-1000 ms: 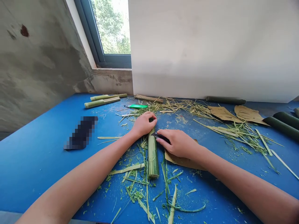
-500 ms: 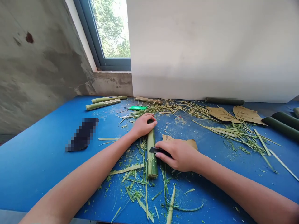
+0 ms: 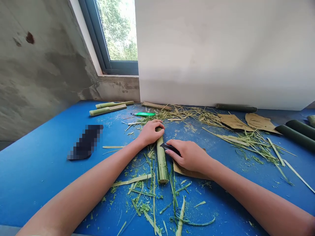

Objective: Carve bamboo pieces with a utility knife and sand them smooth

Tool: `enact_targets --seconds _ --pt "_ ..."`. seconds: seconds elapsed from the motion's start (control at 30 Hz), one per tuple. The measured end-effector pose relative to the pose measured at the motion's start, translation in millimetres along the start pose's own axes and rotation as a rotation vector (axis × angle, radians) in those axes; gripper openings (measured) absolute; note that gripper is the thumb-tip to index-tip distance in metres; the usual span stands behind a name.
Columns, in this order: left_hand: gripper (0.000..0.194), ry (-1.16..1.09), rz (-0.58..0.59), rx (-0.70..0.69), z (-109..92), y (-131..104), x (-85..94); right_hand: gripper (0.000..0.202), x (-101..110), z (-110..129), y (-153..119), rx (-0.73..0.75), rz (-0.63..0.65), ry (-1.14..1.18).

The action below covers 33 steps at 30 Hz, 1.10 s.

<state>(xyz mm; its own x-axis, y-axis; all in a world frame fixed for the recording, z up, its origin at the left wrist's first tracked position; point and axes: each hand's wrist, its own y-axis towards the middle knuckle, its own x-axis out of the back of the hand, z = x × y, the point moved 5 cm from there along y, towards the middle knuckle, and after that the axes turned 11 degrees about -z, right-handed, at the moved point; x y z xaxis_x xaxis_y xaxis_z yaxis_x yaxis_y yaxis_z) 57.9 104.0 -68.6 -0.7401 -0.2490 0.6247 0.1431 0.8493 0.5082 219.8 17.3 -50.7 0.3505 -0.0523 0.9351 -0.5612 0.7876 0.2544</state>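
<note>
A partly peeled bamboo piece [image 3: 161, 160] lies lengthwise on the blue table [image 3: 49, 183], its near end pointing towards me. My left hand [image 3: 152, 131] is closed around its far end. In my right hand [image 3: 188, 153] is a black utility knife [image 3: 170, 148], its blade at the bamboo's right side, near the upper middle. Whether the edge touches the surface I cannot tell for sure. Under my right hand lies a piece of brown cardboard [image 3: 189, 172], mostly covered by it. Green shavings [image 3: 144, 206] and thin strips surround the bamboo.
A green-handled knife [image 3: 145, 114] lies beyond my left hand. Split bamboo pieces [image 3: 108, 110] rest at the back left, dark bamboo tubes [image 3: 296, 136] at the right. Piles of strips [image 3: 256, 144] and cardboard [image 3: 261, 122] lie at the back right. A blurred dark object [image 3: 86, 142] is on the left.
My right hand and the knife have moved up along the bamboo, away from me. The bamboo's near end has shifted slightly right and away, and more of the cardboard's near edge shows.
</note>
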Motion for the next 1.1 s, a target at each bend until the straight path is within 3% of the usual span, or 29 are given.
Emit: enact_targets --seconds 0.2,0.67,1.1 --pt "0.019 0.055 0.066 -0.015 -0.2 -1.0 0.1 0.032 -1.8 -0.7 1.3 0.03 0.017 0.02" --pt "0.015 0.064 0.091 0.003 0.3 -0.8 -0.7 0.027 -1.0 0.0 2.8 0.172 0.03 0.019" --pt "0.028 0.277 0.156 -0.186 -8.4 -1.6 2.3 0.03 -2.2 0.5 3.3 0.132 0.058 -0.005"
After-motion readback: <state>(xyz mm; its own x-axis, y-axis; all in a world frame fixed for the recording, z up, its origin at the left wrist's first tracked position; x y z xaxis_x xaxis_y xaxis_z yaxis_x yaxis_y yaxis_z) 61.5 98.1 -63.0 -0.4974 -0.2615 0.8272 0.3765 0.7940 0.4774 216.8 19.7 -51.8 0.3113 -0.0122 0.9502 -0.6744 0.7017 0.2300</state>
